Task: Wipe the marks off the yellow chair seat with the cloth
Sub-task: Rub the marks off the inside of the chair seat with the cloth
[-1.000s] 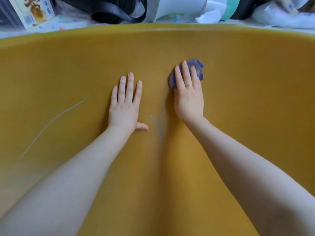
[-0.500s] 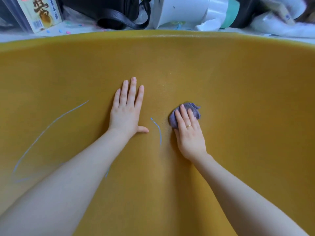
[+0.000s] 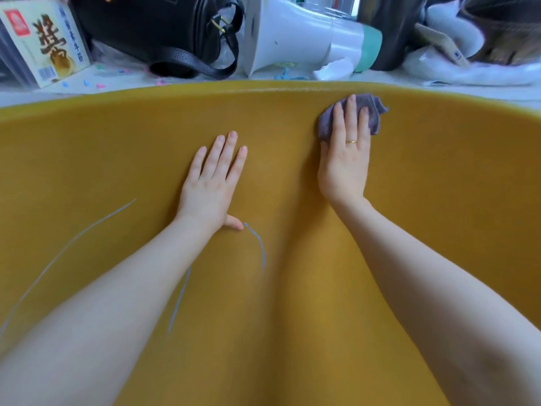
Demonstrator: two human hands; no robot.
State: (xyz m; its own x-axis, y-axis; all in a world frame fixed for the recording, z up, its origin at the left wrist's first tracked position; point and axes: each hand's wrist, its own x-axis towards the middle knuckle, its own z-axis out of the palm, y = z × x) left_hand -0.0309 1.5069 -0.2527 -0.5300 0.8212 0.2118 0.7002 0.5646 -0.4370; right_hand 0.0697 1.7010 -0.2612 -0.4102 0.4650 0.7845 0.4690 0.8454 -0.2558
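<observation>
The yellow chair seat (image 3: 439,200) fills most of the view. My right hand (image 3: 347,159) presses a small purple cloth (image 3: 373,114) flat against the seat close to its far edge. My left hand (image 3: 212,183) lies flat on the seat with fingers spread, holding nothing. A short curved blue mark (image 3: 259,244) runs just right of my left thumb. A long pale blue line (image 3: 67,247) crosses the seat's left side, and another blue streak (image 3: 180,300) shows beside my left forearm.
Beyond the seat's far edge lie a black bag with a strap (image 3: 164,33), a white and teal appliance (image 3: 310,39), a printed box (image 3: 44,39) at far left, and white fabric (image 3: 468,71) at right.
My right hand slid the cloth toward me to beside the short blue mark, then back out to the seat's far edge. My left hand stayed planted.
</observation>
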